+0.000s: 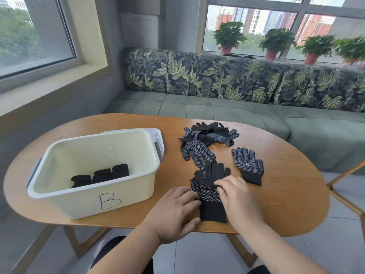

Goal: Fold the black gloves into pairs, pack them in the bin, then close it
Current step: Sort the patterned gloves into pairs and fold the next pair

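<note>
Gloves for the pair you are working on (211, 191) lie stacked at the near edge of the wooden table (286, 204), a plain black one laid over a dotted one, cuffs toward you. Your left hand (173, 210) lies flat beside and against the cuff, grasping nothing; your right hand (235, 194) presses spread fingers on the palm area, also without a closed hold. Before you fold, line up the two cuffs and fingers, since the top glove looks slightly shifted to the far side. Then fold or roll firmly so the bundle stays tight like the three black bundles (100, 176) already in the cream bin (88, 202) on the left. A single glove (247, 164) waits just right, with another glove (197, 153) and a loose heap (211, 133) farther off.
</note>
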